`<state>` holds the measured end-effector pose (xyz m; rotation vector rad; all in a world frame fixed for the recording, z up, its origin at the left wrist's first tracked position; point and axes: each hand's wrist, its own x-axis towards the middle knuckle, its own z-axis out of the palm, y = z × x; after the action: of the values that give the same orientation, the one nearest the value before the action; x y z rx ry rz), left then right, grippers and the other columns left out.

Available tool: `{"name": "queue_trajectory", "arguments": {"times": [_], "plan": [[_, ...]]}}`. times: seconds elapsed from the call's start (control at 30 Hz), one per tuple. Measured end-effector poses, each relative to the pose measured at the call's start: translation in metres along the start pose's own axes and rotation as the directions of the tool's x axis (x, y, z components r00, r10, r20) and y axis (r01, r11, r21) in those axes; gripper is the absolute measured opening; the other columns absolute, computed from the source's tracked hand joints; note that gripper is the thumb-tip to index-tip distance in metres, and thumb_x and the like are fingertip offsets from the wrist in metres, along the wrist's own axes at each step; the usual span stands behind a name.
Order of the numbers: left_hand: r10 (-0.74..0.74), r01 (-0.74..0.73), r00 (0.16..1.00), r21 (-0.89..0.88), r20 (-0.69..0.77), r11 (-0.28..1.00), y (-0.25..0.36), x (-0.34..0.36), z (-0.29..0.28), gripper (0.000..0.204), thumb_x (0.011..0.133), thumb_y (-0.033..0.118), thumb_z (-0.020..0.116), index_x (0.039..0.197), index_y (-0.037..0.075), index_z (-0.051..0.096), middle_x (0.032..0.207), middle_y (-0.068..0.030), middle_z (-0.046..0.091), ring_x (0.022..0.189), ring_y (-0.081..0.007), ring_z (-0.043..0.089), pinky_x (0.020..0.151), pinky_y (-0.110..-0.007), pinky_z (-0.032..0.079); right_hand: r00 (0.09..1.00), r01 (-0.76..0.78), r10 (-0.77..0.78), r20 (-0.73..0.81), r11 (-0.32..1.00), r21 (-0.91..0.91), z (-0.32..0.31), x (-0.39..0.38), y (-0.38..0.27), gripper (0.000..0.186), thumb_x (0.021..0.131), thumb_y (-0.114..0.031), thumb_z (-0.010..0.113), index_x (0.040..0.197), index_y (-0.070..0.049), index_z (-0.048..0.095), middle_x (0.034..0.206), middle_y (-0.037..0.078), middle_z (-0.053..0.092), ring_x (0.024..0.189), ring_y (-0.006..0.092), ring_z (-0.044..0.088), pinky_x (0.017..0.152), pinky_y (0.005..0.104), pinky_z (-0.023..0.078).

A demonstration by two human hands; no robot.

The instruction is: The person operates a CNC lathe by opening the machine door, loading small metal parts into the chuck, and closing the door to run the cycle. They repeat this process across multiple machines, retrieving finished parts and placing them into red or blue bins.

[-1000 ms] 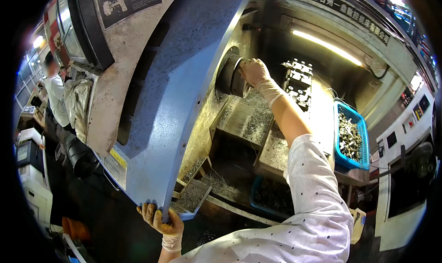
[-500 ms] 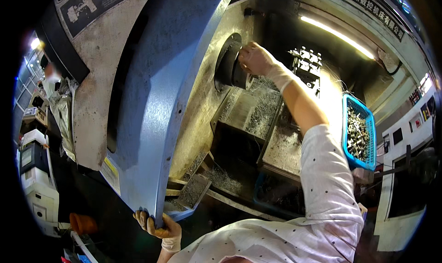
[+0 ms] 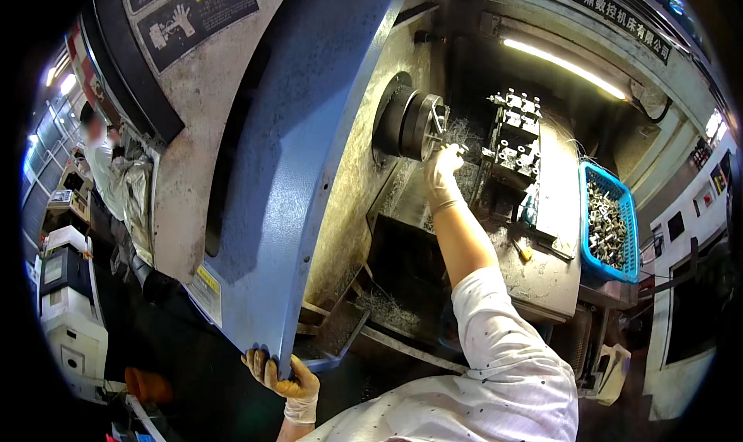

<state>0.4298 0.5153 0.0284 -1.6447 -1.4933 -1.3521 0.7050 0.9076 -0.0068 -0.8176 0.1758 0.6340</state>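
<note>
In the open bay of a lathe, a dark round chuck [image 3: 418, 125] sticks out from the pale wall, its jaws showing on the front face. My gloved right hand [image 3: 444, 167] is at the lower front of this chuck, fingers closed. A small bright bit shows at the fingertips, but I cannot make out what they hold. Low on the left, my gloved left hand [image 3: 283, 378] has its fingers wrapped round the bottom edge of the blue sliding door [image 3: 282, 179]. Stains darken that glove's fingers.
Right of the chuck stands a tool block [image 3: 517, 136] with several holders. A blue basket [image 3: 636, 233] of small metal parts sits farther right. Metal shavings [image 3: 391, 312] lie below. A yellow-handled tool [image 3: 525, 252] rests on the ledge. Another person [image 3: 104, 159] is at the far left.
My right hand has come from the chuck's upper side down to its lower front, uncovering the jaws. My left hand stays on the door edge. The whole view has shifted a little.
</note>
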Motion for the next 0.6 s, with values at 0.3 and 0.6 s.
{"name": "queue_trajectory", "arguments": {"times": [0.3,0.6], "plan": [[0.009,-0.006,0.995,0.028,-0.095,1.000,-0.006,0.000,-0.001,0.033,0.070,-0.002,0.044,0.101,-0.001,0.032,0.106,-0.0175,0.035,0.101,-0.0327,0.032,0.085,-0.047,0.021,0.593,0.776,-0.522,0.614,0.573,-0.263,-0.136,-0.052,-0.212,0.024,0.072,-0.014,0.050,0.093,-0.003,0.048,0.079,0.009,0.053,0.071,0.0180,0.050,0.063,0.0266,0.039],[0.116,-0.091,0.983,0.175,-0.141,0.980,0.000,0.013,0.020,0.039,0.066,-0.001,0.054,0.099,-0.002,0.033,0.102,-0.0179,0.040,0.096,-0.0325,0.039,0.081,-0.041,0.033,0.457,0.701,-0.604,0.653,-0.208,-0.683,-0.342,-0.001,-0.360,0.036,0.072,-0.016,0.046,0.101,0.003,0.038,0.100,0.017,0.043,0.091,0.0257,0.042,0.080,0.0318,0.031]]}}
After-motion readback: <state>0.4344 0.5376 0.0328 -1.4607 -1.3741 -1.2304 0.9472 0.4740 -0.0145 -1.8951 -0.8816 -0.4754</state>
